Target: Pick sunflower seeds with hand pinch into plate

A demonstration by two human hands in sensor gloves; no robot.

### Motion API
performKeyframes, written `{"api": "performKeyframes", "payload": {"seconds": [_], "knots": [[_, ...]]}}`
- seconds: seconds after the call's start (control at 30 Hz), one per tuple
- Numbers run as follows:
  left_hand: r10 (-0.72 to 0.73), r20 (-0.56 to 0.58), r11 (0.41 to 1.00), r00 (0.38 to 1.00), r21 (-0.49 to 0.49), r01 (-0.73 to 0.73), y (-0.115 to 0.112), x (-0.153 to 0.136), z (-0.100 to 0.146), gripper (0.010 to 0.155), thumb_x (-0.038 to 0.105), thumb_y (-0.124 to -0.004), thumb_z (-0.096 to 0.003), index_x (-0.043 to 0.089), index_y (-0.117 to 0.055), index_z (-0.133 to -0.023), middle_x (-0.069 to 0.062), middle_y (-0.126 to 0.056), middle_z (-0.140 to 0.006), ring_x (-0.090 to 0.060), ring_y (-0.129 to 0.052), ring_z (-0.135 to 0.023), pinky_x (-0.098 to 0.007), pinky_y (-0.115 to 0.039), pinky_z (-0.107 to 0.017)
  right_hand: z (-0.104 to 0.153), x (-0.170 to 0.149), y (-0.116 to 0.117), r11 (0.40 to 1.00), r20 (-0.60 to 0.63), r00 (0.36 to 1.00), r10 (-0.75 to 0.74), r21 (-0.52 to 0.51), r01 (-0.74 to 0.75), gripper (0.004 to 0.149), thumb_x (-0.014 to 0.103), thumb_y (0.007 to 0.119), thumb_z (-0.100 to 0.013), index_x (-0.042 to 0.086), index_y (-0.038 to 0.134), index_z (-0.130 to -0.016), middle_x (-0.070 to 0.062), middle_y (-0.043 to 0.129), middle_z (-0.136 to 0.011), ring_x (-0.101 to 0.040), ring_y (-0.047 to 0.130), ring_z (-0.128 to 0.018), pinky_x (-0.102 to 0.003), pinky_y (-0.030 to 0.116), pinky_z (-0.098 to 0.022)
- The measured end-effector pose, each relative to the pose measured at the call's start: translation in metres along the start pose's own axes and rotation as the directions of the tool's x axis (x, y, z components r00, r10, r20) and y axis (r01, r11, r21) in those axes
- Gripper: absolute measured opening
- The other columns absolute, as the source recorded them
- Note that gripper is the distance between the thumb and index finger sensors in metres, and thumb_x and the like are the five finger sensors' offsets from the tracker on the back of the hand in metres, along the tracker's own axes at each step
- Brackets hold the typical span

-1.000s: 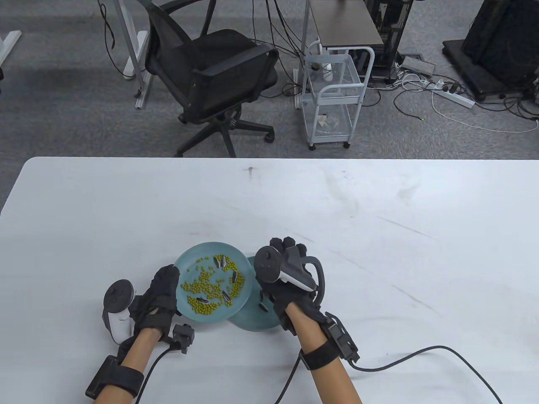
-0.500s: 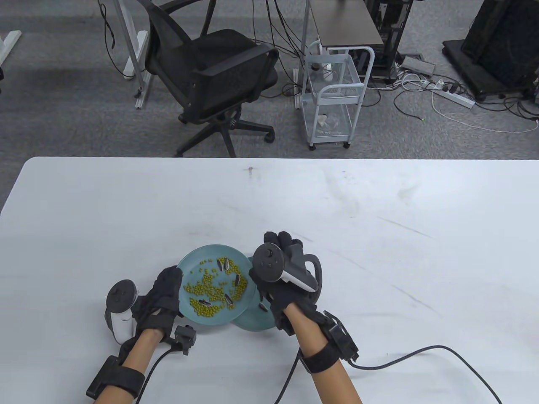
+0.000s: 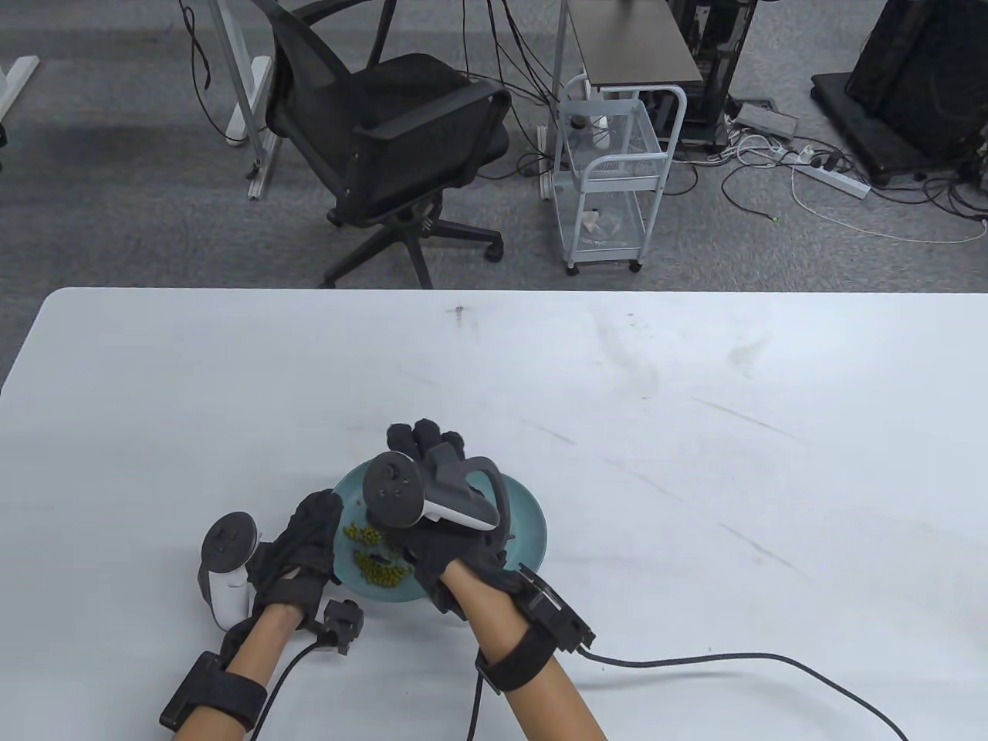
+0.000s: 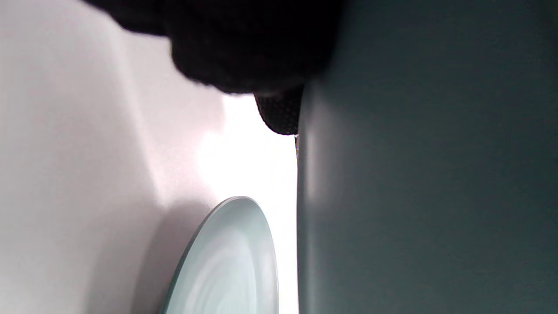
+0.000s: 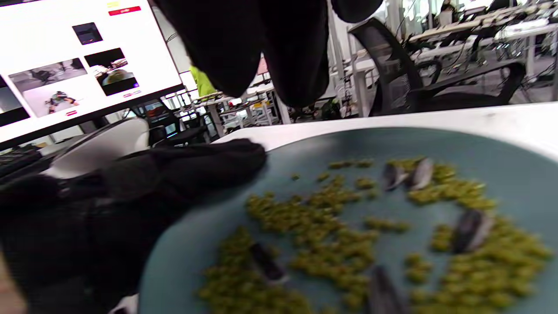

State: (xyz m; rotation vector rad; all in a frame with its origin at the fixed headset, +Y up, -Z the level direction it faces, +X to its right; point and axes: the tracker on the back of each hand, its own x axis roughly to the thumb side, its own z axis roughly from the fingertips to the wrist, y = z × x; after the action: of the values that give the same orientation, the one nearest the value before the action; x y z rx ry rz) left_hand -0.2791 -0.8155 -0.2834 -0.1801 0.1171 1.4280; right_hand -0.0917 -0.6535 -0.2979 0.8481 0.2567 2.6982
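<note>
My left hand (image 3: pixel 323 532) grips the left rim of a teal plate (image 3: pixel 347 575) and holds it raised above the table. This plate carries many green beans (image 3: pixel 374 571) and several dark striped sunflower seeds (image 5: pixel 471 226). My right hand (image 3: pixel 417 448) hovers over this plate, its fingers (image 5: pixel 244 52) hanging above the beans with nothing between them. A second teal plate (image 3: pixel 532 532) lies on the table, partly under the held plate. The left wrist view shows the held plate's underside (image 4: pixel 414 174) and the lower plate (image 4: pixel 226 266).
The white table (image 3: pixel 695 432) stretches far to the right and back. My right wrist cable (image 3: pixel 733 660) trails across the front right. A black office chair (image 3: pixel 401 154) and a white cart (image 3: pixel 610 177) stand beyond the far edge.
My right hand has moved left from beside the lower plate to above the bean plate. The held plate has shifted slightly right. My left hand keeps its grip.
</note>
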Motion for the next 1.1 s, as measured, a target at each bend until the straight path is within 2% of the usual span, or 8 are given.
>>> {"api": "performKeyframes", "payload": {"seconds": [0.07, 0.2, 0.37, 0.6, 0.93, 1.1], "knots": [[-0.001, -0.001, 1.000, 1.000, -0.007, 0.001, -0.001, 0.000, 0.000, 0.045, 0.047, -0.060, -0.0630, 0.018, -0.058, -0.097, 0.004, -0.092, -0.077, -0.013, -0.096, -0.020, -0.032, -0.082, -0.022, -0.004, 0.006, 0.013, 0.999, 0.007, 1.000, 0.016, 0.044, -0.016, 0.040, 0.025, 0.090, -0.055, -0.006, 0.091, -0.081, -0.038, 0.038, -0.114, -0.069, 0.027, -0.099, -0.080, 0.025, -0.065], [-0.011, -0.007, 1.000, 1.000, -0.013, 0.011, -0.002, 0.000, -0.002, 0.045, 0.047, -0.060, -0.0631, 0.018, -0.057, -0.097, 0.004, -0.092, -0.077, -0.012, -0.096, -0.020, -0.032, -0.082, -0.022, -0.007, 0.008, 0.032, 0.972, -0.009, 0.987, 0.160, 0.175, -0.156, 0.040, 0.026, 0.090, -0.055, -0.004, 0.090, -0.082, -0.036, 0.037, -0.115, -0.068, 0.024, -0.100, -0.080, 0.023, -0.066], [0.006, -0.013, 1.000, 1.000, -0.006, -0.006, -0.004, 0.000, -0.002, 0.045, 0.047, -0.060, -0.0631, 0.017, -0.058, -0.097, 0.004, -0.092, -0.077, -0.012, -0.096, -0.020, -0.032, -0.082, -0.022, -0.010, 0.008, 0.046, 0.953, 0.006, 0.985, 0.173, 0.252, -0.169, 0.043, 0.026, 0.092, -0.054, -0.006, 0.089, -0.083, -0.036, 0.037, -0.115, -0.068, 0.024, -0.100, -0.080, 0.023, -0.065], [0.016, -0.010, 1.000, 1.000, -0.013, -0.016, -0.007, 0.003, 0.000, 0.045, 0.044, -0.062, -0.0624, 0.015, -0.058, -0.096, 0.002, -0.092, -0.076, -0.015, -0.096, -0.019, -0.034, -0.082, -0.022, -0.009, 0.011, 0.048, 0.953, 0.001, 0.969, 0.247, 0.183, -0.243, 0.036, 0.022, 0.094, -0.052, -0.003, 0.092, -0.078, -0.034, 0.043, -0.115, -0.066, 0.030, -0.101, -0.080, 0.026, -0.066], [-0.042, 0.004, 0.999, 0.999, -0.014, 0.042, -0.012, 0.005, 0.000, 0.045, 0.044, -0.062, -0.0620, 0.015, -0.059, -0.096, 0.002, -0.093, -0.076, -0.015, -0.096, -0.018, -0.034, -0.082, -0.021, -0.008, -0.004, 0.050, 0.963, -0.035, 0.982, 0.186, 0.204, -0.175, 0.034, 0.019, 0.089, -0.055, -0.005, 0.091, -0.079, -0.034, 0.043, -0.114, -0.067, 0.030, -0.100, -0.079, 0.026, -0.066], [-0.042, 0.005, 0.999, 0.999, -0.017, 0.042, -0.011, 0.005, 0.001, 0.045, 0.044, -0.062, -0.0620, 0.015, -0.058, -0.096, 0.002, -0.093, -0.076, -0.015, -0.096, -0.019, -0.034, -0.082, -0.021, -0.008, -0.003, 0.051, 0.962, -0.035, 0.980, 0.198, 0.199, -0.188, 0.034, 0.019, 0.089, -0.055, -0.005, 0.090, -0.079, -0.034, 0.044, -0.114, -0.066, 0.030, -0.101, -0.079, 0.026, -0.066]]}}
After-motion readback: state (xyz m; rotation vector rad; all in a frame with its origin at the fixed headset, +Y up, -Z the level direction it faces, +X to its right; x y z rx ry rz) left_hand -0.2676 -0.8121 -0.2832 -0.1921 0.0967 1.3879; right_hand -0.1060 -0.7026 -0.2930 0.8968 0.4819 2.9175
